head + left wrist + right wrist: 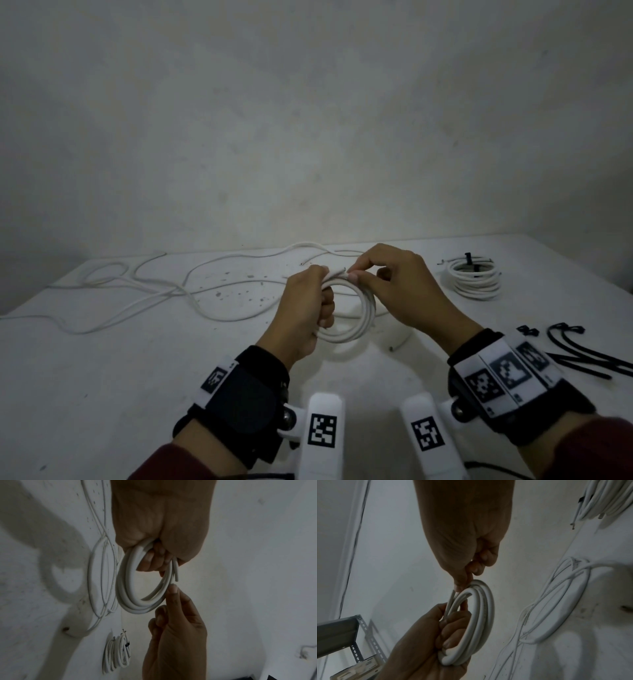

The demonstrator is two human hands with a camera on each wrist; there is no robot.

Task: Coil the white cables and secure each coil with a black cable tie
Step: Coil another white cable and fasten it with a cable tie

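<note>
While my left hand (pixel 310 308) is curled tight round the near-left side of the white cable coil (pixel 356 308), held upright between my hands above the table (pixel 102 377), my right hand (pixel 397 284) pinches its top strands. Black cable ties (pixel 575 349) lie to my right, nearest that hand, long axes running left-right.

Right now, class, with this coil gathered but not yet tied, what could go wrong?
1. Only the left hand grips the untied coil; reaching for the black cable ties may free the cut end under the right hand, so loops could spring open.
2. Loose white cables nearby might snag.
</note>
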